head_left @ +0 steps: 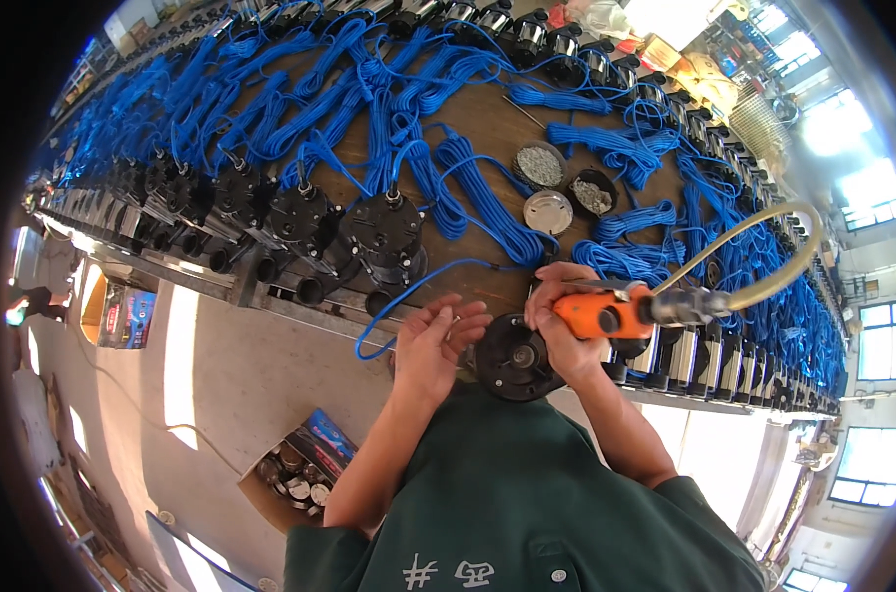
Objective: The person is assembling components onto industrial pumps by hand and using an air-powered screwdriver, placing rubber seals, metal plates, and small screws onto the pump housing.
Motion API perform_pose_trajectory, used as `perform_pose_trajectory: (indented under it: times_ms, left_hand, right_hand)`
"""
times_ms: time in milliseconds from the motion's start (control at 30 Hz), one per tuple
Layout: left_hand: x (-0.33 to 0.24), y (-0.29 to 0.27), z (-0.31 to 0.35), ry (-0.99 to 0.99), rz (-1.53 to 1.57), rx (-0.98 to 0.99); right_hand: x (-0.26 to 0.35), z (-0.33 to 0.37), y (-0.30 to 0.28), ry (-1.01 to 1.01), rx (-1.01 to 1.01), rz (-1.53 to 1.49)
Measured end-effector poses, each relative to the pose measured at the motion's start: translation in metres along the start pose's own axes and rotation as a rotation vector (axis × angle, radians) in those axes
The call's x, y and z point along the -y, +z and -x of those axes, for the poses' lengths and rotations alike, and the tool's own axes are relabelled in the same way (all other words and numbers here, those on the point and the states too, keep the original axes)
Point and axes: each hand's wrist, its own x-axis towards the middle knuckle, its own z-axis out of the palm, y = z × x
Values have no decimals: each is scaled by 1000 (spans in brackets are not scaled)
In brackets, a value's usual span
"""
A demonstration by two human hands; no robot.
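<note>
My right hand (569,326) grips an orange air screwdriver (606,316), with a clear yellowish hose (798,219) looping from its back end. Below it, close to my body, a black round pump housing (507,377) with a metal centre stands at the table's edge. The driver's tip is hard to see behind my fingers. Just left of the housing, my left hand (433,340) is turned palm up, thumb and fingers curled together. Whatever they pinch, if anything, is too small to name. A blue cable (408,296) curves past that hand.
Black pumps (384,237) line the near edge at left; more stand along the far and right sides. Blue cable coils (477,202) cover much of the brown table. Bowls of small metal parts (539,166) and a round metal lid (547,212) lie ahead. A carton (285,483) sits on the floor.
</note>
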Motion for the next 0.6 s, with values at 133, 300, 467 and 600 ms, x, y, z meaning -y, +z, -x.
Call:
perform_pose_trajectory:
  times_ms: [133,300,467,600]
  left_hand:
    - [3,7,13,-44,-45,58]
    - [-1,41,28,-136,-89,72]
    - [3,50,30,-158,-191,175]
    - [2,54,29,-199,-244,232]
  right_hand:
    - [31,-3,14,-121,-46,-235]
    - [47,2,22,-151,-63,-410]
    - [46,5,17,-153,-106,-420]
    - [47,6,11,-157,-134,-432]
